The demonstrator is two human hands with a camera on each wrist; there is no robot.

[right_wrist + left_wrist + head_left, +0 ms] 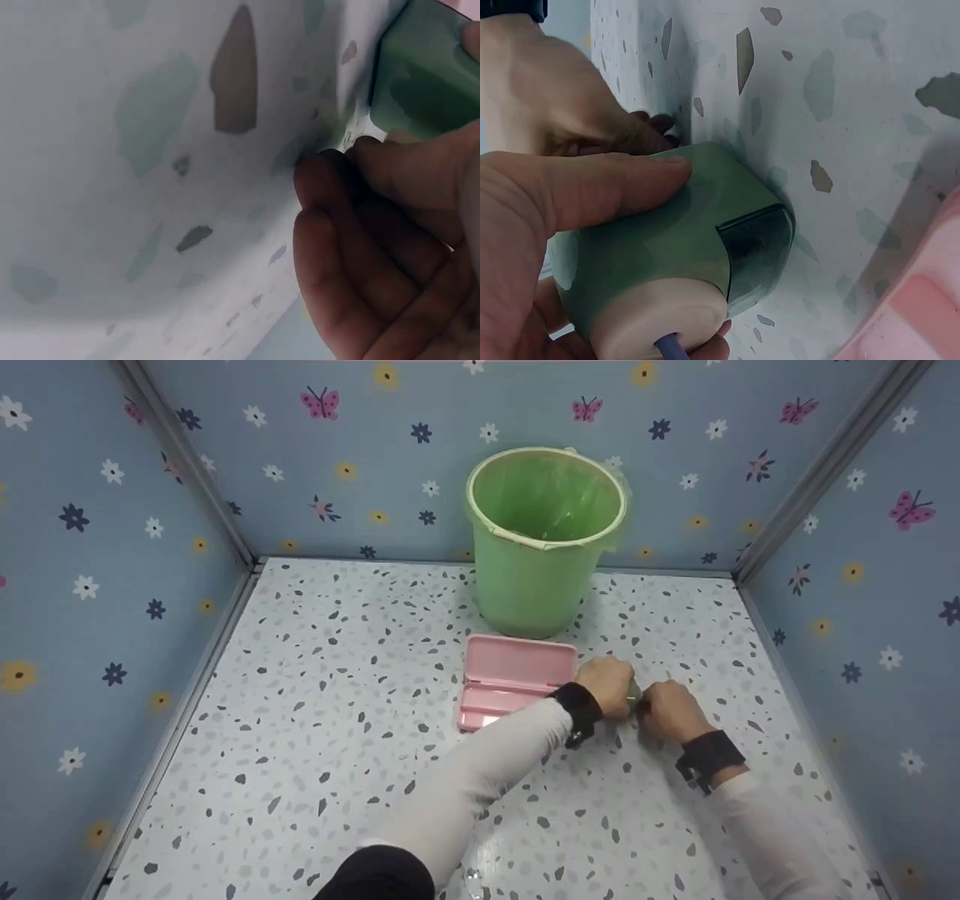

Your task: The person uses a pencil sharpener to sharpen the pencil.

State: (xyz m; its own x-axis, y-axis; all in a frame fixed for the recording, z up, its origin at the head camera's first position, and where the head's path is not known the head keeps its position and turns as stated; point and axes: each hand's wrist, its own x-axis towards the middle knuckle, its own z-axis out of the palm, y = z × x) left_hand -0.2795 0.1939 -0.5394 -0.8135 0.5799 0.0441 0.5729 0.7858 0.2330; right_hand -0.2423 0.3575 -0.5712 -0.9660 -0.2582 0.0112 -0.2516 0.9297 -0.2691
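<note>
My left hand (606, 686) grips a green pencil sharpener (660, 247) just above the white speckled tabletop. Its thumb lies along the top, with fingers curled beneath. A purple pencil (672, 346) sticks out of the sharpener's cream round front; a dark see-through window (759, 251) is on one side. On the opposite end, my right hand (673, 711) has its fingers curled, thumb and forefinger pinching what looks like a small dark crank knob, mostly hidden by the fingers. Left of the hands lies an open pink pencil case (521, 660), partly covered by the left forearm.
Behind the pencil case stands a green bin (529, 585) with a clear liner over its rim. Blue flowered panels (420, 472) wall the speckled table (315, 675) at the back and both sides. A small white piece (491, 721) shows in the case.
</note>
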